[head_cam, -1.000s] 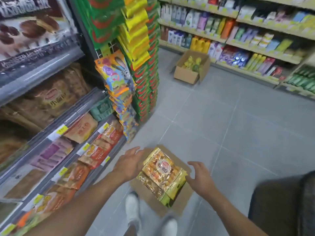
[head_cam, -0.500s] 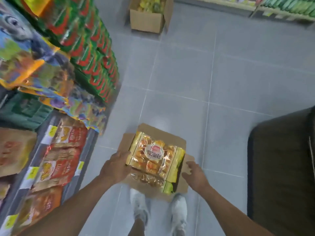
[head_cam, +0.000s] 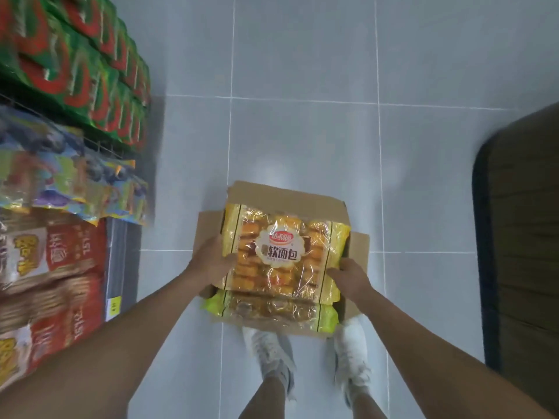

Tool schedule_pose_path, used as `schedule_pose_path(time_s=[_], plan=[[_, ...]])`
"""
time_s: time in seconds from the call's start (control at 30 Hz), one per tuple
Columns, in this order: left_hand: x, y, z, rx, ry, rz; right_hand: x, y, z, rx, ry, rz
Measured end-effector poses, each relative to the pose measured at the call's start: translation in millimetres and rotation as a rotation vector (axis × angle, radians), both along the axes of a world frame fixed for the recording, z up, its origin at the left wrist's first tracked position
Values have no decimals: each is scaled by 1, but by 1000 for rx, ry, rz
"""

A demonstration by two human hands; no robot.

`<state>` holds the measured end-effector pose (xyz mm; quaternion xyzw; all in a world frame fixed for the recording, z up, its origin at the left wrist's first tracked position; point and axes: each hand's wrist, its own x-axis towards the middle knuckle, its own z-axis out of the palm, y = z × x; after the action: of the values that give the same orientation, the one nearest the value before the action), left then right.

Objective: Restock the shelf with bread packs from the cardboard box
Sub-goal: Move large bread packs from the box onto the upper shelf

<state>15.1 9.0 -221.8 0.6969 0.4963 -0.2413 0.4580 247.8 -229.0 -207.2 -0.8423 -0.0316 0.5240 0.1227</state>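
Top bread pack (head_cam: 281,252) lies on a second pack (head_cam: 272,313) in the open cardboard box (head_cam: 284,198) on the floor (head_cam: 302,131). Left hand (head_cam: 211,261) grips its left edge, right hand (head_cam: 351,279) its right edge. Shelf (head_cam: 116,261) of snack bags stands at left.

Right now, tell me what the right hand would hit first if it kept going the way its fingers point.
The right hand points inward at the top bread pack; its fingertips already look to be on that pack's right edge, though contact is hard to confirm.

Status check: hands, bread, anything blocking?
Left hand and right hand gripping top bread pack. Second pack beneath, in cardboard box. Nothing blocking.
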Motion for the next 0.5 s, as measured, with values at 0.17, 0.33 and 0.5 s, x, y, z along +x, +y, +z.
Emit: schedule_pose_path(time_s=[0.17,0.33,0.5], plan=[[20,6,-14,-35,4,90,0,10,-25,-28,-9,-143],[24,9,-29,-92,14,208,-1,12,-41,-42,-22,-229],[20,14,-32,-157,32,312,2,16,-44,-39,-12,-254]])
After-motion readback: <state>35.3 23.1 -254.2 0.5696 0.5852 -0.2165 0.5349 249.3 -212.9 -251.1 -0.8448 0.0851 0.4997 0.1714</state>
